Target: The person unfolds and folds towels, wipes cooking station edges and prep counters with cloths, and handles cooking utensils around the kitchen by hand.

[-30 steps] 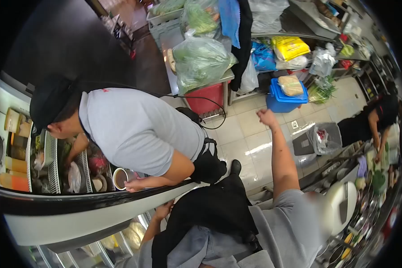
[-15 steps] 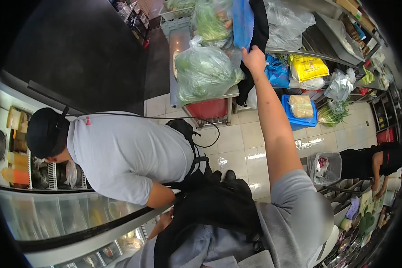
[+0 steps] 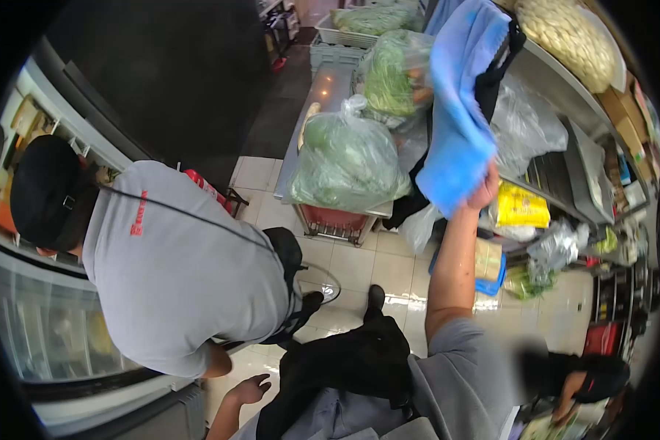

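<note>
A blue cloth [image 3: 458, 103] hangs at the upper right beside dark fabric, and my right hand [image 3: 484, 187] is closed on its lower edge, with the fingers partly behind it. Low at centre-left, my left hand [image 3: 251, 389] is held over the floor near my black apron [image 3: 337, 359], fingers apart and nothing in them. Left of the cloth, a clear bag of green vegetables [image 3: 348, 158] rests on a metal table [image 3: 282, 180].
A co-worker in a grey shirt [image 3: 191, 264] leans into an open fridge [image 3: 44, 315] at left. Another person [image 3: 590, 378] works at lower right. Shelves with a yellow bag [image 3: 521, 205] and a blue container [image 3: 491, 284] stand at right. A red bin [image 3: 334, 220] sits under the table.
My right hand has reached up from over the floor and taken hold of the blue cloth, which is now pulled nearer. My left hand has come away from the fridge edge. The view has shifted.
</note>
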The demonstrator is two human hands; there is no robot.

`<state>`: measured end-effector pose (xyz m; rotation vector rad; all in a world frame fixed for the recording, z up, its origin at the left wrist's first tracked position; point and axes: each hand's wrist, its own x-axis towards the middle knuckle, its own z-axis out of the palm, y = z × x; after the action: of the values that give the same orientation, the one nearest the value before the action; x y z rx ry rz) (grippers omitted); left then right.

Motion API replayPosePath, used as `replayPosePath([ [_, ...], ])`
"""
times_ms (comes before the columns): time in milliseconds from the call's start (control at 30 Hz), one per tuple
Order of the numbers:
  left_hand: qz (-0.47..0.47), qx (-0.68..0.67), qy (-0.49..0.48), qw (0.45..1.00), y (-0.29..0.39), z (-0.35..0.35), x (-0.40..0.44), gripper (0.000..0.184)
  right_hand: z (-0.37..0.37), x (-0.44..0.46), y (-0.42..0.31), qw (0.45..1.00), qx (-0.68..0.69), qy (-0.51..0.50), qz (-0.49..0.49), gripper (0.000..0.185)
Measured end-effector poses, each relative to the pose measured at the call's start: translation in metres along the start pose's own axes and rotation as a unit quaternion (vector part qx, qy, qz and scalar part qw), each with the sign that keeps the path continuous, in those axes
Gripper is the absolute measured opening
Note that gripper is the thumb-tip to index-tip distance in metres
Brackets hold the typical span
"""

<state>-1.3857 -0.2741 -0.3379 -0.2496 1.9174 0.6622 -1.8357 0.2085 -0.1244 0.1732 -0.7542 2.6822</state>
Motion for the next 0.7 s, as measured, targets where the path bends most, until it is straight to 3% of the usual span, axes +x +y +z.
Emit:
replayPosePath([
  [33,-0.011,0.005,0.007,1.0,0.023,0.01,-0.002,0.057,0.004,0.006,-0.001,1.0,0.014,0.011,0.003,0.027],
  [100,0.078,0.034,-0.004,0.996,0.097,-0.001,-0.013,0.053,0.004,0.031,0.008,1.0,0.013,-0.014,-0.019,0.026],
  [167,0.101,-0.035,-0.024,0.994,0.199,-0.043,-0.045,0.049,0.007,0.05,0.023,0.999,0.006,-0.03,-0.019,0.026],
  [200,0.133,-0.065,0.015,0.989,0.239,-0.059,-0.056,0.048,0.005,0.057,0.026,0.999,0.002,-0.036,-0.005,0.026],
  [267,0.284,-0.069,0.111,0.95,0.32,-0.096,-0.086,0.048,0.004,0.072,0.02,0.998,-0.008,-0.054,0.044,0.025],
  [300,0.386,-0.073,0.211,0.895,0.356,-0.107,-0.092,0.046,0.003,0.077,0.015,0.996,-0.013,-0.063,0.069,0.025],
  [367,0.42,-0.093,0.244,0.869,0.416,-0.139,-0.094,0.053,0.001,0.082,0.004,0.989,-0.024,-0.082,0.119,0.025],
  [400,0.543,-0.1,0.339,0.762,0.452,-0.15,-0.088,0.057,0.001,0.086,-0.001,0.985,-0.03,-0.093,0.141,0.025],
  [433,0.562,-0.152,0.33,0.743,0.478,-0.161,-0.071,0.069,0.001,0.089,-0.004,0.981,-0.036,-0.1,0.16,0.025],
  [467,0.618,-0.225,0.33,0.677,0.512,-0.171,-0.054,0.086,0.003,0.09,-0.005,0.977,-0.041,-0.109,0.177,0.025],
  [533,0.653,-0.291,0.296,0.634,0.578,-0.194,-0.029,0.105,0.004,0.092,0.001,0.972,-0.05,-0.113,0.198,0.026],
  [567,0.686,-0.301,0.338,0.569,0.608,-0.195,0.0,0.09,0.007,0.096,0.005,0.971,-0.052,-0.114,0.206,0.026],
  [633,0.636,-0.524,0.32,0.467,0.659,-0.203,0.016,0.048,0.015,0.113,0.009,0.967,-0.067,-0.119,0.216,0.026],
  [667,0.628,-0.53,0.334,0.462,0.668,-0.206,0.024,0.048,0.018,0.117,0.009,0.966,-0.077,-0.125,0.215,0.026],
  [700,0.61,-0.575,0.287,0.463,0.671,-0.209,0.034,0.032,0.021,0.117,0.007,0.965,-0.09,-0.132,0.207,0.027],
])
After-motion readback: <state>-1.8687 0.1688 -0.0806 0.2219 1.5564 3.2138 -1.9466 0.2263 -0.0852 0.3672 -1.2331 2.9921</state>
